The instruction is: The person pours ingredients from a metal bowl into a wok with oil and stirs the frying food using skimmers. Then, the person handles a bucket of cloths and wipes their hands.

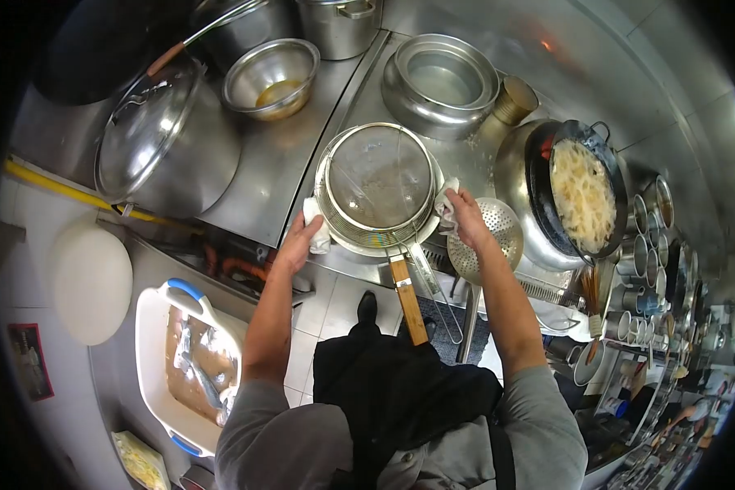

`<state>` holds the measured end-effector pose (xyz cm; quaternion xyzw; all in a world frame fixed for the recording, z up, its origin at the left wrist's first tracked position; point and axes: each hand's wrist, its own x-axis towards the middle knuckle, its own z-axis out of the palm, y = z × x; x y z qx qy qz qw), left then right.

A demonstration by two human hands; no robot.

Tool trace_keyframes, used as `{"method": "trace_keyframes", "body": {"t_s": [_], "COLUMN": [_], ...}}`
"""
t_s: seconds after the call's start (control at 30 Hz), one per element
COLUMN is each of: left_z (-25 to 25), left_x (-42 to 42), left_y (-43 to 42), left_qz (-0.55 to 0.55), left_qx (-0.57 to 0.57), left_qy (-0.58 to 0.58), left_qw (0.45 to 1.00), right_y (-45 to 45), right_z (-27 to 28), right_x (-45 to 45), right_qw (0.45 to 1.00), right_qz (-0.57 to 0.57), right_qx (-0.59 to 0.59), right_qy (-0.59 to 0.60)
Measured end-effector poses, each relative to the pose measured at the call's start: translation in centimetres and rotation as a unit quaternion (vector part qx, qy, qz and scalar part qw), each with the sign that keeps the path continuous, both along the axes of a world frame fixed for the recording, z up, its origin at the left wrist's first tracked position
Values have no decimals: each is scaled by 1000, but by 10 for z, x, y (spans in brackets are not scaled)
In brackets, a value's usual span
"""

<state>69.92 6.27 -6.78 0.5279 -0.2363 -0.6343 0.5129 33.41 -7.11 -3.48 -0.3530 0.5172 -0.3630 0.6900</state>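
My left hand (296, 242) is closed on a folded white cloth (319, 229), pressed to the left side of a round metal vessel. My right hand (468, 219) grips a second white cloth (447, 201) at the vessel's right side. On top of that vessel lies a round fine-mesh strainer (381, 175), with a wire strainer beneath it. A wooden handle (408, 302) and metal handles stick out toward me. Most of the vessel's body is hidden under the strainers. Close beside my right forearm is a perforated skimmer ladle (492, 235).
Pale food (584, 196) sits in a black wok (541, 175) at right. Behind stand a wide pot of liquid (408, 106) and a steel bowl (257, 69). A lidded pot (212, 155) stands left. Below it, a white tub (151, 343) holds fish in brownish water.
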Motion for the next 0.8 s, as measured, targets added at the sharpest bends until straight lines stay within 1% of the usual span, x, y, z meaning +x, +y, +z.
{"method": "trace_keyframes", "body": {"t_s": [0.07, 0.13, 0.2, 0.23, 0.27, 0.3, 0.33, 0.4, 0.43, 0.5, 0.57, 0.6, 0.63, 0.73, 0.77, 0.8], "left_z": [-2, -11, -18, -10, -2, -6, -2, -8, -4, 3, 4, 5, 6, 12, 14, 11], "left_x": [-2, -4, -13, -18, -23, -22, -25, -24, -26, -27, -26, -27, -27, -30, -30, -28], "left_y": [-1, -1, -2, -3, -1, -1, -1, -3, -4, -5, -4, -6, -9, -4, -3, -4], "left_qz": [13, 20, 80, 93, 98, 93, 100, 89, 79, 102, 92, 87, 84, 83, 93, 91], "left_qx": [-18, -40, -42, -50, -47, -43, -46, -94, -101, -99, -115, -126, -128, -139, -125, -142], "left_qy": [-16, -6, -12, -11, 13, 19, 14, 26, 24, 27, 27, 29, 27, 43, 34, 29], "left_qw": [1000, 999, 996, 994, 994, 995, 994, 991, 991, 990, 989, 988, 988, 986, 987, 985], "right_y": [1, -1, -1, -1, 1, 1, 2, 3, 3, 2, -6, -7, -4, -1, 1, 3], "right_z": [-3, -5, -13, -14, -14, -16, -14, -5, -7, -14, -36, -34, -33, -29, -28, -19], "right_x": [-1, 1, 0, 3, 1, 1, 5, 5, 4, 4, 1, 3, 4, 3, 4, 3], "right_qw": [1000, 1000, 997, 994, 995, 996, 996, 999, 999, 999, 999, 999, 998, 998, 998, 998], "right_qz": [0, -5, -6, -17, -10, -6, -33, -29, -38, -32, -28, -20, -43, -46, -38, -46], "right_qx": [2, 0, -47, -58, -59, -51, -48, -10, -16, 8, -18, -38, -29, -44, -38, -33], "right_qy": [4, 10, 61, 88, 85, 69, 66, 29, 26, 15, 10, 8, -19, -20, -22, -15]}}
